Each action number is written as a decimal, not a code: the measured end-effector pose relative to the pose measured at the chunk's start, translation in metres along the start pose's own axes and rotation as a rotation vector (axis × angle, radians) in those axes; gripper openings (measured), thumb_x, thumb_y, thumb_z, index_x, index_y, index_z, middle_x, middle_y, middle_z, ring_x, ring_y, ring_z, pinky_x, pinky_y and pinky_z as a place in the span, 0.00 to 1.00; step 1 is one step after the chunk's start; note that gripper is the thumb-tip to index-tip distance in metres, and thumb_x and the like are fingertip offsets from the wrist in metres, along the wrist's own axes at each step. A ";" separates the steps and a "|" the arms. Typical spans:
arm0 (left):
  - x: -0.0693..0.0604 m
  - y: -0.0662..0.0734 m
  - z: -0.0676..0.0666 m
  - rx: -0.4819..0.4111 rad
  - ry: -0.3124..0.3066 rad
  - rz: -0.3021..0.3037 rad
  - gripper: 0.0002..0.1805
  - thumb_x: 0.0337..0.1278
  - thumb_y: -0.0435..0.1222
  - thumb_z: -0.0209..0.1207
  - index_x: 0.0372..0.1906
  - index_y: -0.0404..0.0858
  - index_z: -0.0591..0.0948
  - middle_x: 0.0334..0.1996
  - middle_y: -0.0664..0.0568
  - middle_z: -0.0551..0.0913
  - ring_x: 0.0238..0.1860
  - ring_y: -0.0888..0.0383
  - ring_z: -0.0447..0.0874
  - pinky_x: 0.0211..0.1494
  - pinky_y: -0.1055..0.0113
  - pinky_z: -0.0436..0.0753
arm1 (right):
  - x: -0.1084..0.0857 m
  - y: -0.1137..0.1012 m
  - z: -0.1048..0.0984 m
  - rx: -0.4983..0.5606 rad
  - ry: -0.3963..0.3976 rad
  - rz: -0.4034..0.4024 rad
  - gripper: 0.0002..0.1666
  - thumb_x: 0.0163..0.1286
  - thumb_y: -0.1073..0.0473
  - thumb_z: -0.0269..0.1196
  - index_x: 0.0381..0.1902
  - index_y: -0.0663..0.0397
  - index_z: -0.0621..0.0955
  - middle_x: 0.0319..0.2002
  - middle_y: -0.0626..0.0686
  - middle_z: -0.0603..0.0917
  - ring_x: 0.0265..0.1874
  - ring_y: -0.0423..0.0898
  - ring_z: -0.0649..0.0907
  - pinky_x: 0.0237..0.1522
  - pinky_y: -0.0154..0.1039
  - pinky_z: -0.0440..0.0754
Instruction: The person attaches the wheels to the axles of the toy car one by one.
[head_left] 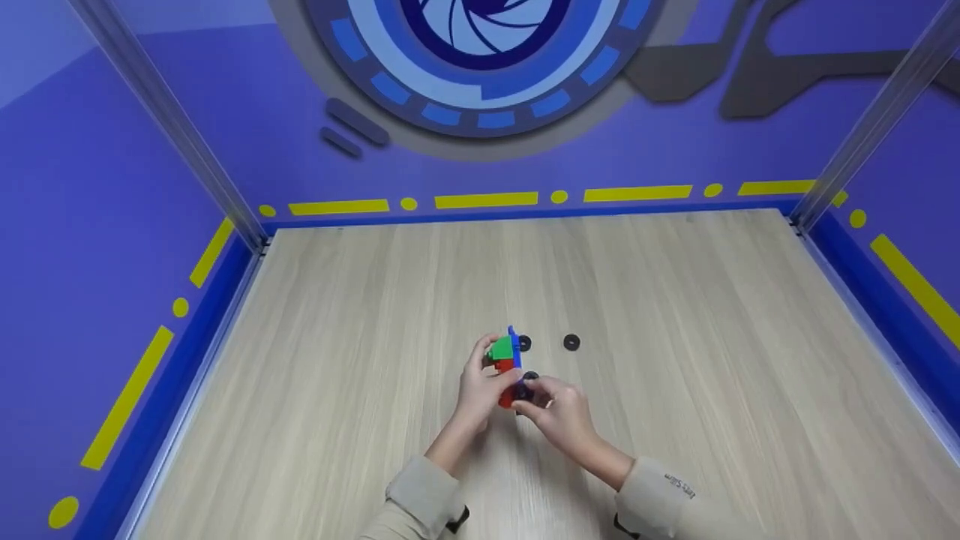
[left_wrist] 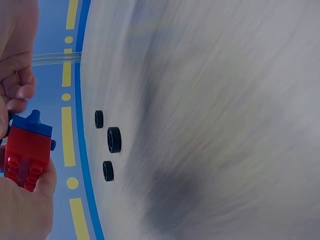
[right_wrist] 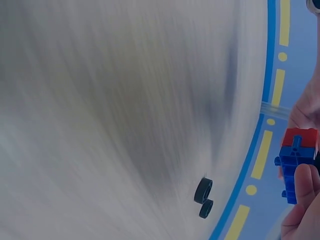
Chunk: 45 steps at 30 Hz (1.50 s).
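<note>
Three wheels [left_wrist: 117,139] lie beyond the fingertips while the left hand [head_left: 478,391] clamps a toy vehicle [head_left: 507,360] and the right hand [head_left: 562,412], pinching, seemingly mounts another, calling for firm pressing.

You have a rectangular tabletop [head_left: 712,322] of pale, streaked wood grain in front of you. On it, your left wrist view shows three small, round black wheels [left_wrist: 114,139], lying near one another but apart.
</note>
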<state>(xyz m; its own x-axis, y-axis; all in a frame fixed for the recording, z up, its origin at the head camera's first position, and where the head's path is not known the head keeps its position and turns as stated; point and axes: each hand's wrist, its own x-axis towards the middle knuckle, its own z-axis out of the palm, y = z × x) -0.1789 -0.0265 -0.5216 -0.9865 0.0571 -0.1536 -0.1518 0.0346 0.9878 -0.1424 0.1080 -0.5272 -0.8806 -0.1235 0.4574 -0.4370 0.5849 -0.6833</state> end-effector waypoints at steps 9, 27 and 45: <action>0.000 0.003 0.001 0.016 0.005 -0.023 0.33 0.47 0.33 0.60 0.60 0.49 0.62 0.51 0.41 0.68 0.46 0.48 0.73 0.44 0.60 0.79 | 0.001 0.001 0.001 0.041 -0.017 0.054 0.14 0.46 0.57 0.69 0.30 0.59 0.82 0.22 0.48 0.82 0.20 0.35 0.76 0.23 0.28 0.76; 0.001 -0.001 0.005 0.109 -0.040 -0.006 0.31 0.48 0.33 0.60 0.59 0.52 0.64 0.51 0.42 0.69 0.41 0.52 0.77 0.43 0.61 0.79 | -0.011 0.012 0.001 -0.056 -0.030 0.006 0.14 0.48 0.53 0.67 0.32 0.54 0.81 0.20 0.43 0.79 0.20 0.32 0.73 0.27 0.30 0.72; -0.002 -0.005 -0.003 -0.019 -0.116 -0.032 0.31 0.51 0.35 0.57 0.61 0.48 0.61 0.55 0.39 0.67 0.43 0.53 0.76 0.40 0.61 0.80 | -0.011 0.016 -0.004 -0.111 -0.037 0.011 0.16 0.48 0.53 0.68 0.36 0.50 0.80 0.20 0.41 0.80 0.22 0.34 0.75 0.30 0.33 0.70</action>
<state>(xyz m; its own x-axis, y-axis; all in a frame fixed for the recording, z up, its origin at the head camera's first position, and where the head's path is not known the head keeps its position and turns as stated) -0.1767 -0.0297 -0.5259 -0.9675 0.1711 -0.1860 -0.1853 0.0198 0.9825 -0.1384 0.1222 -0.5406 -0.8923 -0.1446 0.4277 -0.4060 0.6714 -0.6200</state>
